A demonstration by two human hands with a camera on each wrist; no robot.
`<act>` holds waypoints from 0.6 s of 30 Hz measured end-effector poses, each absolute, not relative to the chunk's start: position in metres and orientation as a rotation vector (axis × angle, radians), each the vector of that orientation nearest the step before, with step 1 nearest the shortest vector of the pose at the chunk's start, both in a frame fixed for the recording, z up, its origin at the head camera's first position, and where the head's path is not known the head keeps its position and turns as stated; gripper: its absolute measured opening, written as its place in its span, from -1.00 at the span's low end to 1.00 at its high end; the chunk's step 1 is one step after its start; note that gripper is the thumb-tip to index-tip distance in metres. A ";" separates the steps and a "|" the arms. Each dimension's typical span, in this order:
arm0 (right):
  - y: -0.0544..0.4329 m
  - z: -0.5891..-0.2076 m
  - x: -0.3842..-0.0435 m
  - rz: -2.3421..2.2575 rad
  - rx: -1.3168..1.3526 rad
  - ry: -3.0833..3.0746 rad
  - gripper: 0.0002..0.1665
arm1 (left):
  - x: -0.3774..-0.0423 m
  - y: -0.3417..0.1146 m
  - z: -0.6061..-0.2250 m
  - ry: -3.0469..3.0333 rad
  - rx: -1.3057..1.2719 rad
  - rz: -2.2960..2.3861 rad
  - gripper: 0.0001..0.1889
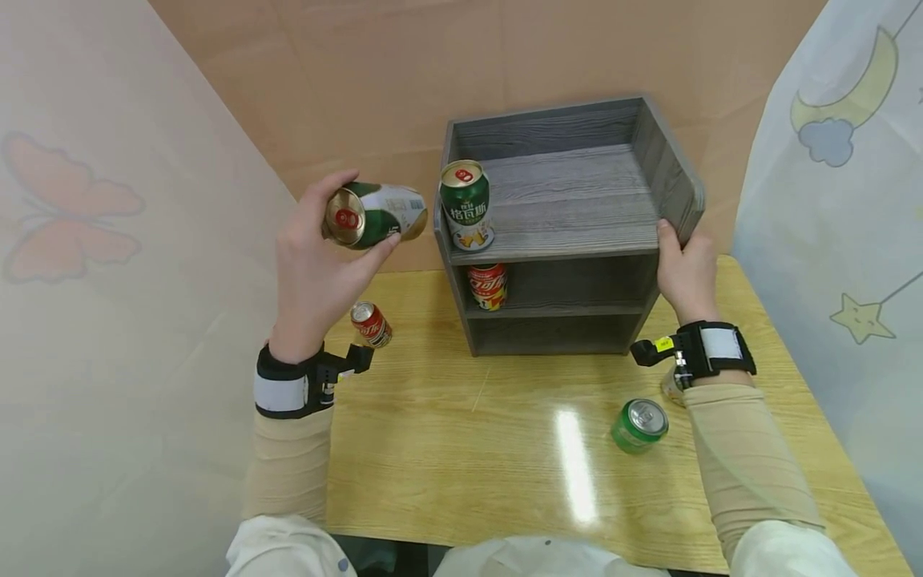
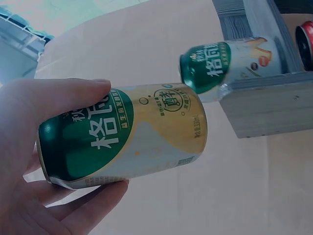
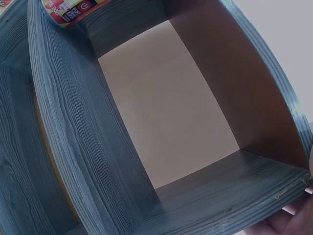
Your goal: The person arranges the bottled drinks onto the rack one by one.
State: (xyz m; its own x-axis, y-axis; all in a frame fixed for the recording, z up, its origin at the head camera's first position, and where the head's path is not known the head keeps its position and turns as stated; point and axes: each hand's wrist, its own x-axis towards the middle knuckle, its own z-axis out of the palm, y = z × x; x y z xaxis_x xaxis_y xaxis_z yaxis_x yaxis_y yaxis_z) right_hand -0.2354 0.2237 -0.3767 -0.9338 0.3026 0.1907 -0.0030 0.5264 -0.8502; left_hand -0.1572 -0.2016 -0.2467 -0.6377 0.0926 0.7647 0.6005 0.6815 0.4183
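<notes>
My left hand (image 1: 317,272) grips a green, white and gold drink can (image 1: 378,215) tilted on its side, its gold lid toward me in the head view. In the left wrist view, thumb and fingers wrap the green end of this can (image 2: 122,134). Just right of it, a matching green can (image 1: 466,206) stands upright at the left end of the top level of a grey wooden shelf (image 1: 570,200). With my right hand (image 1: 688,272) I hold the shelf's right side near its front edge. Below, a red can (image 1: 488,286) stands at the left of the middle level.
Another red can (image 1: 372,324) is on the wooden table (image 1: 461,449) left of the shelf. A green can (image 1: 639,425) stands at front right, and a pale can (image 1: 672,388) is partly hidden by my right wrist. Printed cloth walls (image 1: 851,232) flank the table.
</notes>
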 end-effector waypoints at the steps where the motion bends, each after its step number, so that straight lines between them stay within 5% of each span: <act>1: 0.224 -0.377 -0.235 1.367 -0.249 -2.456 -0.28 | -0.158 -0.200 -0.244 -2.145 -0.537 -0.875 -0.25; 18: 0.222 -0.375 -0.232 1.334 -0.240 -2.435 -0.29 | -0.173 -0.164 -0.208 -2.031 -0.854 -0.853 -0.29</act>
